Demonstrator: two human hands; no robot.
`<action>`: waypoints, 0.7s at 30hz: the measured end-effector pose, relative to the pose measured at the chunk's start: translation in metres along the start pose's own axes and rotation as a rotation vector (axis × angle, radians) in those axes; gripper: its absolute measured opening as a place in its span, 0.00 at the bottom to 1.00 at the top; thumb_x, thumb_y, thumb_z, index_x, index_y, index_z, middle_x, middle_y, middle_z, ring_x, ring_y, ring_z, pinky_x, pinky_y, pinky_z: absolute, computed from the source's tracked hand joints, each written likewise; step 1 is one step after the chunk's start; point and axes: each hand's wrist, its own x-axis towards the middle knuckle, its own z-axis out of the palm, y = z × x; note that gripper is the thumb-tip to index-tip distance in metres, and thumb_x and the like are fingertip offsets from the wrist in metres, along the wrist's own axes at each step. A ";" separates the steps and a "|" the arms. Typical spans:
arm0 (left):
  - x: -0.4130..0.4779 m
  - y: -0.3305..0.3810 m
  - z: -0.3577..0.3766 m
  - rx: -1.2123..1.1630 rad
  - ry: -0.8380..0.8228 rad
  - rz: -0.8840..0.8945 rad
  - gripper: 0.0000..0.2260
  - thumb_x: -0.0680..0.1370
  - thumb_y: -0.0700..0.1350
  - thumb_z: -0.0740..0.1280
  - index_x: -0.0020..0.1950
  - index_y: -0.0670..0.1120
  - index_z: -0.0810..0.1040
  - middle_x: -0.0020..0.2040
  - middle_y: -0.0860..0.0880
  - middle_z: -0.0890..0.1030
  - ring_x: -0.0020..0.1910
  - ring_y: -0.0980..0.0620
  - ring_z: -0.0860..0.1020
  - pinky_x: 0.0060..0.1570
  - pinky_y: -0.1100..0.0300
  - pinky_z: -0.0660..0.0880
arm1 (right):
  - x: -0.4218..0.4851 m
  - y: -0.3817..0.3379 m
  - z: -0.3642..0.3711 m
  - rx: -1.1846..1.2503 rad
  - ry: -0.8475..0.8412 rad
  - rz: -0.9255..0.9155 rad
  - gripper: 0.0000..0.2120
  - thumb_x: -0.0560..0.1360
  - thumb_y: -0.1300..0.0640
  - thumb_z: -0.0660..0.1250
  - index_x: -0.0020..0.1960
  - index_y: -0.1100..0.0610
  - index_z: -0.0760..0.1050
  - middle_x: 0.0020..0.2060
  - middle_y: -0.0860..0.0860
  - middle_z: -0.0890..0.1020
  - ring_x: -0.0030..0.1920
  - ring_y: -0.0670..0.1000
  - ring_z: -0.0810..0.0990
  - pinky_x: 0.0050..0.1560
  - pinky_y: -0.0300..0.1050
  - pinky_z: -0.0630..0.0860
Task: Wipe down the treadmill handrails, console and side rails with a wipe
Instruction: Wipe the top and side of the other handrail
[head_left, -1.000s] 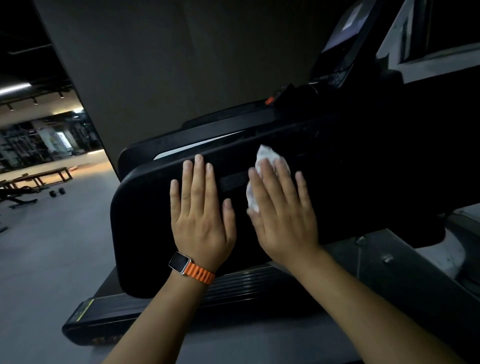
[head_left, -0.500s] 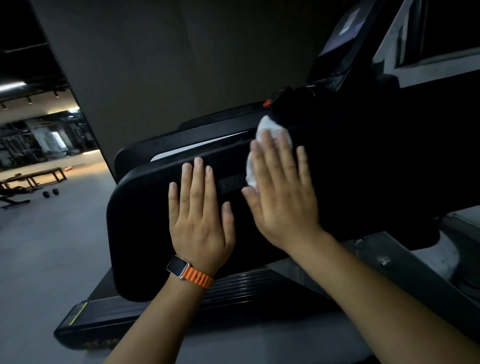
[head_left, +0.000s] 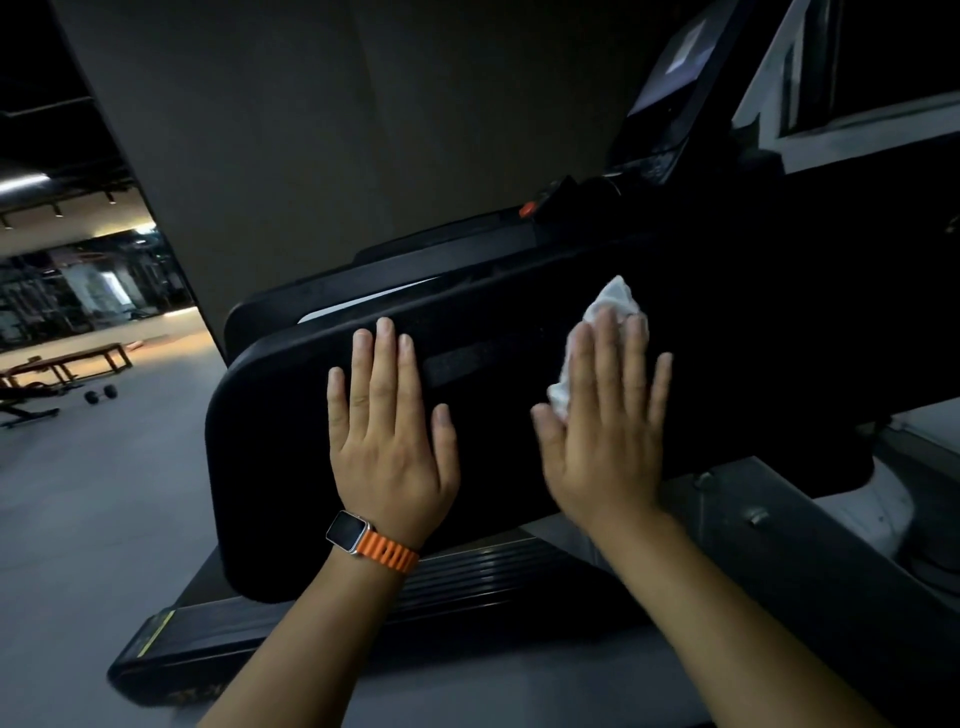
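A broad black treadmill handrail panel (head_left: 291, 467) runs from lower left up to the right. My left hand (head_left: 389, 436), with an orange-strapped watch at the wrist, lies flat on it with straight fingers. My right hand (head_left: 608, 431) presses a crumpled white wipe (head_left: 613, 304) flat against the panel, further right; most of the wipe is hidden under the fingers. The console screen (head_left: 670, 78) rises at the upper right. The black side rail (head_left: 467, 582) with ribbed tread runs below the panel.
A dark wall stands behind the treadmill. A red-orange stop button (head_left: 527, 209) sits near the console base. At the far left, on the grey gym floor, are a bench (head_left: 78, 361) and a dumbbell (head_left: 101, 394). A grey metal upright (head_left: 779, 535) lies at the lower right.
My right hand slid the wipe up toward the panel's top edge, then rightward along the panel. My left hand has stayed flat in place.
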 end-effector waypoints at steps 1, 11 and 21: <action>0.000 0.000 0.000 0.002 0.000 0.001 0.27 0.84 0.49 0.56 0.80 0.37 0.63 0.81 0.39 0.61 0.82 0.41 0.57 0.79 0.39 0.55 | -0.008 -0.012 0.002 0.019 -0.033 -0.063 0.33 0.86 0.41 0.48 0.84 0.60 0.52 0.84 0.58 0.52 0.84 0.62 0.49 0.81 0.68 0.44; -0.002 0.000 0.001 0.003 -0.011 -0.013 0.27 0.84 0.49 0.55 0.80 0.37 0.63 0.81 0.39 0.60 0.82 0.41 0.55 0.80 0.39 0.53 | -0.009 0.017 -0.002 0.366 0.249 -0.092 0.17 0.82 0.64 0.70 0.70 0.63 0.77 0.70 0.54 0.79 0.73 0.57 0.74 0.75 0.59 0.69; -0.002 0.000 0.001 0.014 -0.009 -0.008 0.27 0.84 0.49 0.55 0.80 0.36 0.62 0.82 0.39 0.60 0.82 0.41 0.55 0.80 0.40 0.52 | -0.059 0.021 0.012 0.080 0.012 -0.250 0.26 0.85 0.58 0.63 0.82 0.59 0.62 0.83 0.57 0.60 0.83 0.60 0.58 0.81 0.64 0.56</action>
